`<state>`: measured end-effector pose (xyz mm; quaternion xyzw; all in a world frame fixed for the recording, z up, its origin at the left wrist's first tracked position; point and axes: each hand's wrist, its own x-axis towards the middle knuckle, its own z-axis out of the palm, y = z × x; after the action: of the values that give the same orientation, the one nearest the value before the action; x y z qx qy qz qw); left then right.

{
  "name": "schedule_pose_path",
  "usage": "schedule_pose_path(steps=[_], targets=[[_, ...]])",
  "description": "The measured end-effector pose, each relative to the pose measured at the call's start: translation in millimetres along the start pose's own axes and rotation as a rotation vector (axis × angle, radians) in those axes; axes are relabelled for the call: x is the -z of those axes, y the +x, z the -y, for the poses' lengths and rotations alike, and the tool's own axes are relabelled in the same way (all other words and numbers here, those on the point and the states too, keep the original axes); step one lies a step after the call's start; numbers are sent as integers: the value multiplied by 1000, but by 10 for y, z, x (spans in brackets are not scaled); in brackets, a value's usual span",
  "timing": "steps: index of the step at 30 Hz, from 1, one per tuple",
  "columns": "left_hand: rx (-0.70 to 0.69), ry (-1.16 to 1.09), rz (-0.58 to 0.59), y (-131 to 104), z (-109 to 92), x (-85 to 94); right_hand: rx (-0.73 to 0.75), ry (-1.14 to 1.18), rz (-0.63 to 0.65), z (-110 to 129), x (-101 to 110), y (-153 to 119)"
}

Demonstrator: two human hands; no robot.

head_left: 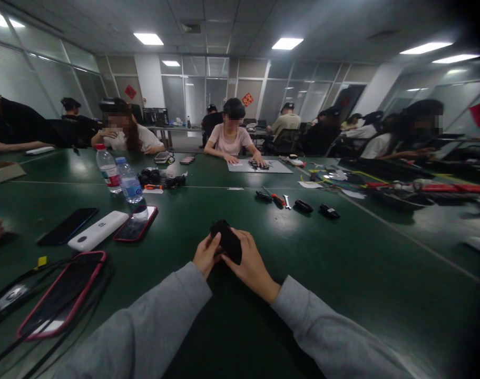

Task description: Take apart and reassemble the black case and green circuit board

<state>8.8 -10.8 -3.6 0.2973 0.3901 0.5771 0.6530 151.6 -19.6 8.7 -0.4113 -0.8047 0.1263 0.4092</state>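
Both my hands hold a small black box-like object (228, 241) just above the green table, and its exact kind does not show. My left hand (205, 255) grips its left side with the thumb on the near face. Around the right side and underneath wraps my right hand (251, 260). Beyond my hands lie a screwdriver (278, 200) with an orange and black handle and a metal wrench (287, 202). Beside them are several small black parts, one of them (303, 206) just right of the wrench.
To the left are a phone in a pink case (64, 295) with cables across it, a white device (98, 230) and two more phones. Two water bottles (129, 181) stand behind these. Across the green table (342, 273) a person works over a white board (281, 167).
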Motion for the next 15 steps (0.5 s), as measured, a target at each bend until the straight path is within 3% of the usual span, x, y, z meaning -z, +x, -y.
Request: schedule_pose_path(steps=[6, 15], targets=[[-8, 51, 35, -8, -55, 12, -78, 206, 3, 57, 54, -14], [-33, 168, 45, 15, -121, 43, -81, 266, 24, 64, 111, -11]])
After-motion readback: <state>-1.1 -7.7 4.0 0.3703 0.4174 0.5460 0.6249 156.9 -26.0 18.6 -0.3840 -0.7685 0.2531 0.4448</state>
